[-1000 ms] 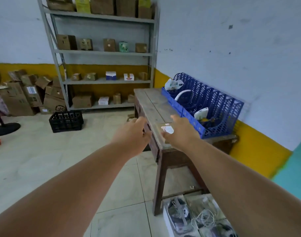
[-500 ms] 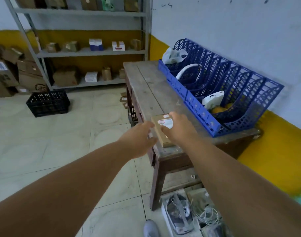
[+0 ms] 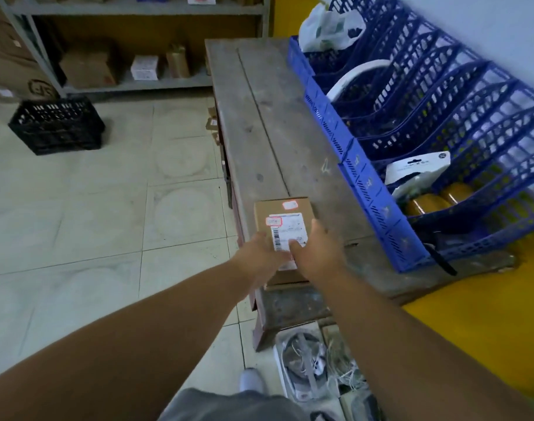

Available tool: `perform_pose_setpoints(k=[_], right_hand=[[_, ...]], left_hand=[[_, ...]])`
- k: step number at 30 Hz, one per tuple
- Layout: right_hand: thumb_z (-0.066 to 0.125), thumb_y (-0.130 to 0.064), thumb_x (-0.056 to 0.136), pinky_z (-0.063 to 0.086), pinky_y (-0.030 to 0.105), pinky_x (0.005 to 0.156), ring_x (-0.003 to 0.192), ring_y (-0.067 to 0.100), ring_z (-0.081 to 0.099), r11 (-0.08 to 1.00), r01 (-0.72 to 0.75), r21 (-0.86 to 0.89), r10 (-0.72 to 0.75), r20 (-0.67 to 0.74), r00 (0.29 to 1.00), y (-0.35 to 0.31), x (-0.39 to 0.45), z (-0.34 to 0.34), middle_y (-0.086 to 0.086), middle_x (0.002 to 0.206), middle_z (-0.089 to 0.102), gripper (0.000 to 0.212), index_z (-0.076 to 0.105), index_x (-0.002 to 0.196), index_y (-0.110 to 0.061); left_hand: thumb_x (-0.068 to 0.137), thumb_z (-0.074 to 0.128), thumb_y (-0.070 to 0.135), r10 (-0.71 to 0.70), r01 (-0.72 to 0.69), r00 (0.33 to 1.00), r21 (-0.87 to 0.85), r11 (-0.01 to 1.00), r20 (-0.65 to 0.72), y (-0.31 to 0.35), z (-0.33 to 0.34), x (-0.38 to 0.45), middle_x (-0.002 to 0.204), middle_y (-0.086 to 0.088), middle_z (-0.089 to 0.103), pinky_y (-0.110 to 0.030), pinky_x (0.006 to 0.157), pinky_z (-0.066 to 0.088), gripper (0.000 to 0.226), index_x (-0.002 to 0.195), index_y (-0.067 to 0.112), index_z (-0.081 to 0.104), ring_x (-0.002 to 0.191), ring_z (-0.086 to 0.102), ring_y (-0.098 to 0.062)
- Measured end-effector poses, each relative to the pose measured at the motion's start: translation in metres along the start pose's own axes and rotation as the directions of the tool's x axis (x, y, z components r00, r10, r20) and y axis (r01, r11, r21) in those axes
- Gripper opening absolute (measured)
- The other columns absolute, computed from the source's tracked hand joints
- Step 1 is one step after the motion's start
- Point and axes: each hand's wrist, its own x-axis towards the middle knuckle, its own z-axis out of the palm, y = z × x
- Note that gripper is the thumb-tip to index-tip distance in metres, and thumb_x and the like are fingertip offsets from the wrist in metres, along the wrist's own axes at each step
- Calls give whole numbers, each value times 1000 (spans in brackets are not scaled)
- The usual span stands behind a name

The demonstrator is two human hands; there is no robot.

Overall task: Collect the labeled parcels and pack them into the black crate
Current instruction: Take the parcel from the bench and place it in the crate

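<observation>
A brown cardboard parcel (image 3: 285,214) with a white barcode label and two red-edged stickers lies on the near end of the wooden table (image 3: 259,117). My left hand (image 3: 259,258) closes on the parcel's near left edge. My right hand (image 3: 317,253) lies over its near right part, thumb on the label and fingers at the right side. The parcel rests flat on the table. The black crate (image 3: 56,126) stands on the tiled floor at the far left, in front of the shelf; its inside is hard to see.
Blue plastic file racks (image 3: 411,117) line the table's right side against the wall, holding a white bag, a white package and yellow rolls. A metal shelf (image 3: 138,83) with cardboard boxes stands behind. A box of cables (image 3: 314,369) sits under the table by my foot.
I have stepped closer and the view has tipped down. Both hands reached forward and now close on the parcel, which stays in the same spot on the table.
</observation>
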Motion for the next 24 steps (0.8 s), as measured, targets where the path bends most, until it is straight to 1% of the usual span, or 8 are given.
perform_pose_setpoints(k=[2, 6, 9, 13, 17, 19, 21, 24], right_hand=[[62, -47, 91, 46, 46, 101, 127, 32, 48, 998, -21, 63, 24, -53, 998, -16, 7, 0, 12, 140, 49, 68, 35, 145, -17], [69, -40, 89, 45, 38, 94, 128, 30, 51, 945, -1, 326, 28, -78, 997, -67, 17, -1, 10, 141, 50, 73, 35, 148, -13], [72, -35, 87, 53, 37, 89, 117, 27, 62, 854, 66, 516, -37, -67, 997, -128, 18, 6, 4, 129, 61, 61, 46, 139, -16], [67, -38, 89, 58, 41, 82, 103, 22, 69, 682, 82, 727, -155, 33, 987, -231, 5, 28, 1, 123, 68, 54, 51, 136, -19], [57, -50, 95, 49, 28, 64, 85, 10, 62, 630, 124, 767, -413, 195, 890, -358, -52, 65, -7, 119, 61, 64, 31, 150, -29], [58, -54, 93, 56, 32, 70, 85, 8, 66, 592, 248, 767, -550, 160, 820, -417, -91, 89, -10, 114, 66, 46, 46, 133, -34], [57, -56, 92, 58, 25, 63, 78, 1, 69, 535, 372, 759, -664, 105, 740, -472, -135, 110, -13, 102, 70, 19, 50, 106, -45], [56, -59, 91, 62, 28, 65, 81, 3, 71, 437, 471, 766, -769, 46, 638, -543, -195, 142, -15, 100, 68, 23, 45, 108, -49]], left_hand=[[93, 63, 22, -39, 18, 987, -137, 990, -158, 7, -13, 12, 94, 23, 60, -16, 57, 37, 19, 90, 38, 53, 76, 53, 6], [91, 57, 26, -82, 14, 877, -145, 989, -474, 19, -72, 26, 88, 15, 54, -22, 53, 40, 34, 125, 23, 54, 71, 52, -3], [89, 58, 35, -43, -31, 826, -122, 992, -561, 16, -136, 18, 124, 6, 58, -23, 64, 44, 60, 146, 21, 42, 89, 60, -9], [80, 66, 25, -45, -163, 793, -283, 945, -608, -10, -242, -36, 114, 12, 66, -34, 71, 58, 76, 150, 26, 36, 85, 73, -13], [74, 67, 11, -126, -319, 708, -474, 820, -695, -60, -340, -122, 104, -2, 73, -49, 63, 61, 59, 128, 28, 53, 80, 76, -27], [72, 60, 14, -164, -388, 626, -487, 783, -762, -88, -383, -165, 97, -4, 76, -56, 61, 60, 43, 112, 27, 58, 77, 76, -28], [81, 55, 20, -182, -451, 531, -457, 766, -828, -116, -424, -205, 90, -5, 77, -59, 64, 60, 25, 104, 28, 59, 77, 76, -28], [92, 53, 43, -154, -502, 427, -376, 779, -891, -155, -481, -257, 90, -1, 77, -53, 69, 62, 15, 104, 34, 57, 81, 76, -25]])
